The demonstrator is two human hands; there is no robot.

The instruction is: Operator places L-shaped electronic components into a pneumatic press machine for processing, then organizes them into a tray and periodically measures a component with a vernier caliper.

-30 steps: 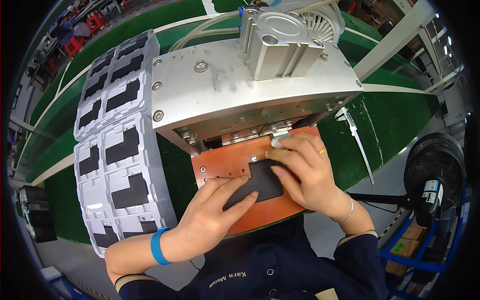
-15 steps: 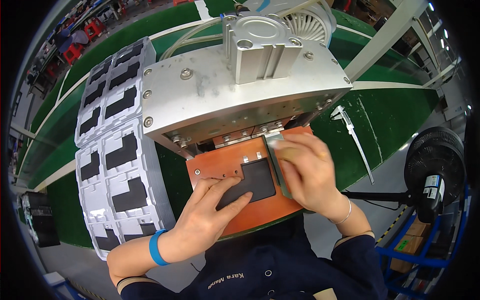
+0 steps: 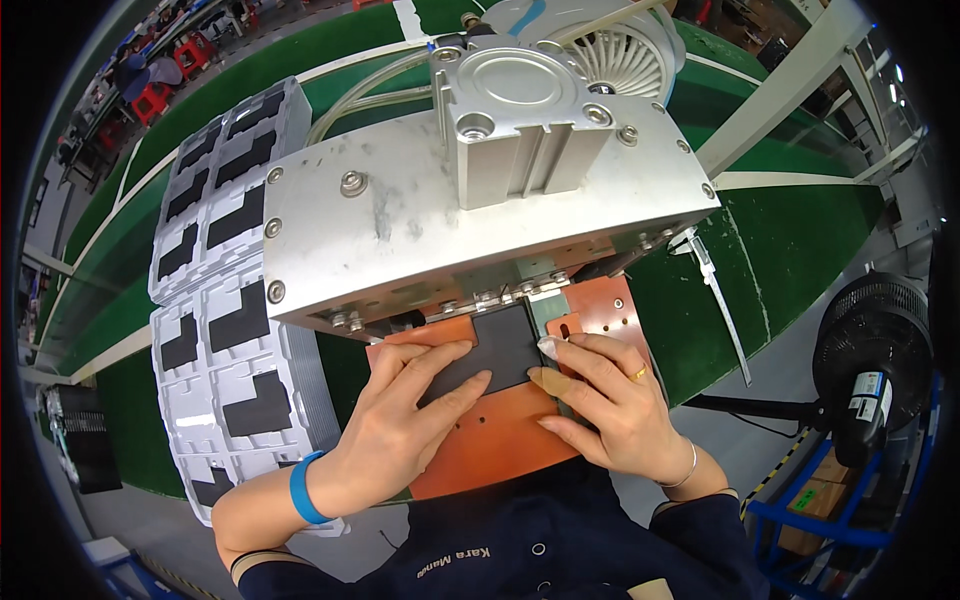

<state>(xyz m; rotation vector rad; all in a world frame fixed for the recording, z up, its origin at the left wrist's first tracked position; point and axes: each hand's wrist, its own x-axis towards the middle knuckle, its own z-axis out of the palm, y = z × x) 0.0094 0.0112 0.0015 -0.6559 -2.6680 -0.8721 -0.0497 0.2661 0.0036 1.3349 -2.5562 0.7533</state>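
- Toward twelve o'clock, a black piece (image 3: 505, 345) is lying on the orange plate (image 3: 500, 440).
- My left hand (image 3: 405, 415) is resting parted fingers on it.
- At the piece's four o'clock, my right hand (image 3: 608, 400) is curving; whether gripping, I can't quite tell.

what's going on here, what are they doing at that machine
A person's left hand rests on a black flat piece over an orange plate, while the right hand has its fingertips at the piece's right edge. The piece's far edge is close to the front of a silver metal machine. White trays with similar black pieces stand to the left.
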